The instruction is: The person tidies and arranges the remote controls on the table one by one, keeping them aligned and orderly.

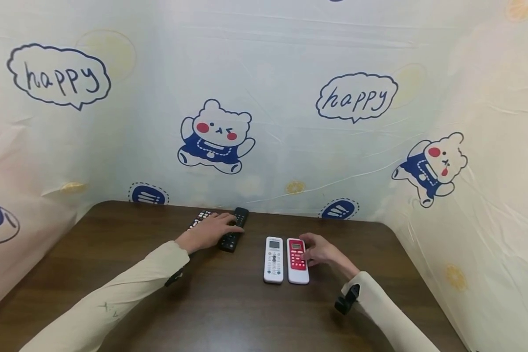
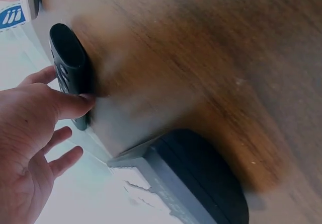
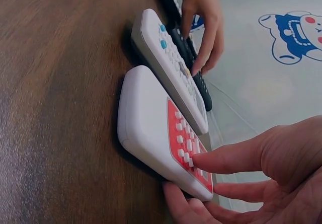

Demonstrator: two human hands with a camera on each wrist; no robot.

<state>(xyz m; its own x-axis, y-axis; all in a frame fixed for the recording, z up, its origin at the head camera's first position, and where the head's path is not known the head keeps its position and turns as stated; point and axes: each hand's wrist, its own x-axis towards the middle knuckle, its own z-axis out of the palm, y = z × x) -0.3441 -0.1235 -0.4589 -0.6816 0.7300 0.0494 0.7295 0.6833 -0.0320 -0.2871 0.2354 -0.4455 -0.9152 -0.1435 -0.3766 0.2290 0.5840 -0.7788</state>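
The red-and-white remote (image 1: 297, 276) is lying face up on the right part of the table (image 1: 229, 318), its small screen pointing toward the far edge. The right hand (image 1: 323, 250) is reaching in from its right side and gripping it: in the right wrist view the thumb is pressing on the red button face while fingers are curling around the side and the screen end, so the grip is clamping on this remote. Just left of it, with a narrow gap between, a white remote (image 1: 274, 274) is lying nearly parallel, also face up.

Farther left, near the far edge, a slim black remote (image 1: 231, 242) is lying at a slant. The left hand (image 1: 209, 232) is pinching it, thumb and index finger sitting on opposite sides, while other fingers are spreading apart; how firmly they are pressing, one cannot tell. A second black remote (image 1: 198, 220), bearing white buttons, is lying to the left of it, partly hidden behind the left hand.

Both forearms are wearing pale sleeves (image 1: 132, 281), and a dark wrist device (image 1: 347, 299) is showing by the right cuff. Beyond the table a pale cloth (image 1: 281, 156) is hanging, displaying printed bears (image 1: 215, 137) and "happy" bubbles (image 1: 356, 98).
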